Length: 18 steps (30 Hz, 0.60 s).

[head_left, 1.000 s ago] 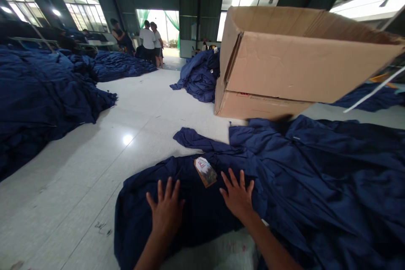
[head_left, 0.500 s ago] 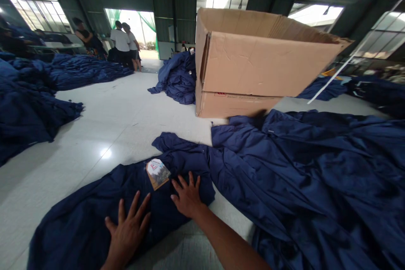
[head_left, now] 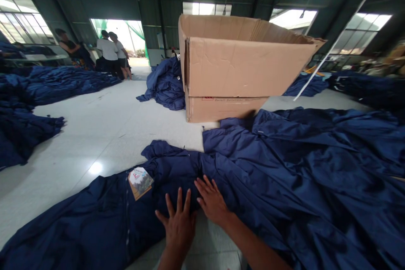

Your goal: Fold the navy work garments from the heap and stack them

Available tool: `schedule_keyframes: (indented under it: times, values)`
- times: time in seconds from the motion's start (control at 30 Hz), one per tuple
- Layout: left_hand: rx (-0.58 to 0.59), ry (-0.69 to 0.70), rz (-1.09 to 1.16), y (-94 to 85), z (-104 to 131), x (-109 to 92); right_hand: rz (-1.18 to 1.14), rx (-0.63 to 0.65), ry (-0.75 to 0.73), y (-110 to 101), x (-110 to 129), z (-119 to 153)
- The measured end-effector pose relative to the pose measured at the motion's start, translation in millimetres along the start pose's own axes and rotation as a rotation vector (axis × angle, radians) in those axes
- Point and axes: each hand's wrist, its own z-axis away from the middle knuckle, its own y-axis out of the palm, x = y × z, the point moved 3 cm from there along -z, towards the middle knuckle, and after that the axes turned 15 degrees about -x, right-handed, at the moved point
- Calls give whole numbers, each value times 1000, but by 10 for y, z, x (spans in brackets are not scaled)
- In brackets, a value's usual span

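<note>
A navy blue jacket [head_left: 104, 215] lies spread on the pale floor, its zip line running down the middle. On its upper part rests a hang tag [head_left: 141, 182] with a white and brown face. My left hand [head_left: 180, 225] lies on the cloth right of the tag, fingers spread. Farther right, my right hand [head_left: 212, 199] presses flat at the jacket's edge, its fingers stretched out and apart. Neither hand grips anything. Beside my right hand, a broad heap of navy garments [head_left: 303, 168] touches the jacket.
A large open cardboard box [head_left: 247, 67] stands beyond the garments. Behind it sits another navy pile [head_left: 166, 84]; more piles [head_left: 60, 84] lie at the left. Several people, among them a person in a white top [head_left: 108, 50], stand near the doorway. A white pole [head_left: 338, 38] slants at the right.
Both hands have slid rightward over the jacket, my left hand now right of the tag. The jacket's zip line shows now. The view has shifted, so the box appears farther left.
</note>
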Motion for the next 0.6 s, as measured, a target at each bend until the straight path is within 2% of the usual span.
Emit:
schedule_keyframes:
  times: [0.1, 0.23, 0.33, 0.43, 0.5, 0.6]
  values:
    - [28, -3, -12, 80, -42, 8, -9, 58, 30, 167, 104, -24]
    - [9, -13, -45, 119, -367, 222, -45, 89, 79, 255, 78, -138]
    - [42, -78, -65, 144, -678, 497, -39, 82, 94, 155, -102, -156]
    - [65, -136, -35, 164, -845, 731, 25, 42, 171, -40, -386, -13]
    - [38, -175, 2, 171, -865, 806, 35, 19, 219, -160, -564, 152]
    - [-37, -253, 40, 167, -830, 778, 12, 3, 267, -256, -729, 381]
